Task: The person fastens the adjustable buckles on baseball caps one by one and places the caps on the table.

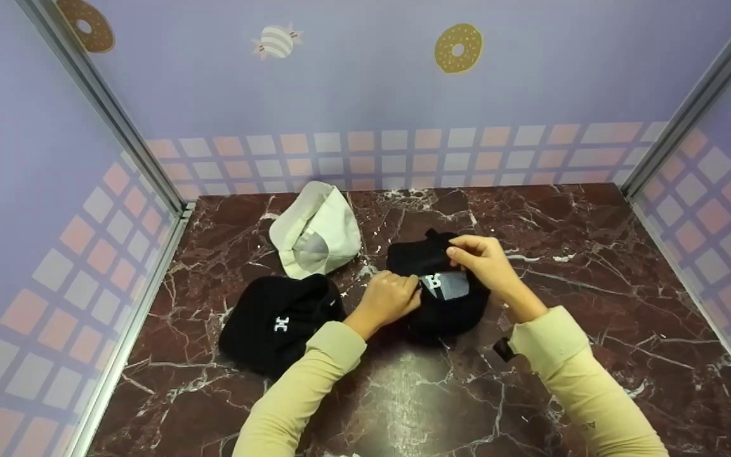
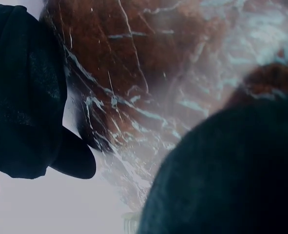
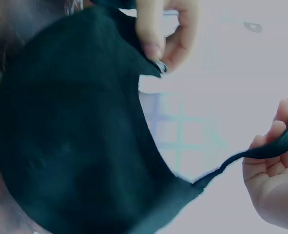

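Observation:
Both hands are on a black cap [image 1: 448, 320] with a grey patch and a white letter-like mark. My left hand [image 1: 388, 297], fingers curled, grips its left side. With thumb and finger, my right hand [image 1: 483, 260] pinches its upper right side. In the right wrist view, a thin black strap [image 3: 221, 168] stretches from the cap into one hand's fingers, while the other hand pinches a small metal clasp [image 3: 161, 67] at the opening's edge. A second black cap [image 1: 257, 330], bearing a white mark, lies left of my left hand. Behind it lies a white cap [image 1: 334, 238].
The dark red marbled tabletop [image 1: 600, 317] ends at a purple back wall [image 1: 365, 82] with pink and white squares. Side walls with metal corner posts [image 1: 111, 108] stand left and right.

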`<act>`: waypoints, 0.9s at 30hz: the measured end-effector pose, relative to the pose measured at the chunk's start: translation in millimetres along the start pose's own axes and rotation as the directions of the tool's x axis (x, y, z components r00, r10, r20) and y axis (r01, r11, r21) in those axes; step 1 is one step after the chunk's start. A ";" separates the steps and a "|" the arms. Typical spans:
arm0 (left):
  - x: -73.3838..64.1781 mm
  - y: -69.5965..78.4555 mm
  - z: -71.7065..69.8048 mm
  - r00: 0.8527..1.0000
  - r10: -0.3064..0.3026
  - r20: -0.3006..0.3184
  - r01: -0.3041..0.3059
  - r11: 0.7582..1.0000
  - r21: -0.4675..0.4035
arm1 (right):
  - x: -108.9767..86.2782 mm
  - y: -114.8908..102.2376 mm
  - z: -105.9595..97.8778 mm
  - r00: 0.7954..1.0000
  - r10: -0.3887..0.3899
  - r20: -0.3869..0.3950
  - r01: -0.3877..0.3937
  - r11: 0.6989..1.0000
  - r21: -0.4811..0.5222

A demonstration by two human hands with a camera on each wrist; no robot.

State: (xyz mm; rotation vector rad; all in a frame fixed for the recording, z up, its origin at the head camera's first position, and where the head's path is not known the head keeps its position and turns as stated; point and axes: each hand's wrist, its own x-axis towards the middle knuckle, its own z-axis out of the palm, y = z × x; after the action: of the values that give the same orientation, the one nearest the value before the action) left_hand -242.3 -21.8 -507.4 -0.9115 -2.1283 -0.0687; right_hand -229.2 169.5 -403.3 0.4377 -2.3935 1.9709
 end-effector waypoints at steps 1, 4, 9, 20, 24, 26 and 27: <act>0.1 -1.3 -0.5 1.000 0.003 -0.001 -0.003 1.000 0.007 | -1.6 -5.2 -1.4 1.000 -0.016 0.004 0.016 0.999 -0.035; 0.3 -5.1 -1.4 1.000 0.014 -0.011 -0.014 1.000 0.025 | -2.7 -9.1 -7.5 0.998 -0.059 0.038 0.064 0.986 -0.152; 0.1 -8.3 -1.3 0.998 0.042 -0.052 -0.041 0.999 0.034 | 1.9 10.7 -18.7 0.981 -0.056 0.183 0.111 0.946 -0.304; -1.5 -8.5 -1.7 0.994 0.088 -0.066 -0.088 0.996 -0.002 | 7.5 33.0 -20.0 0.885 0.123 0.449 0.016 0.956 -0.294; -2.0 -8.1 -1.0 0.991 0.097 -0.094 -0.100 0.995 -0.030 | 10.2 36.8 -20.8 0.822 0.167 0.544 0.003 0.955 -0.298; -2.1 -7.9 -0.8 0.989 0.103 -0.108 -0.107 0.993 -0.040 | 11.4 38.6 -20.2 0.788 0.193 0.585 -0.011 0.954 -0.300; -2.2 -7.9 -0.6 0.988 0.106 -0.113 -0.111 0.993 -0.044 | 11.9 39.3 -19.5 0.774 0.204 0.600 -0.020 0.954 -0.299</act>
State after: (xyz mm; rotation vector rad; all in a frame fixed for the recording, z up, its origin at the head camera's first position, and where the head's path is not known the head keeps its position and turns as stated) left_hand -245.9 -29.2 -506.6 -1.0278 -1.9794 -0.1147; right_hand -252.6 192.4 -434.8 1.1151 -3.0927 1.6563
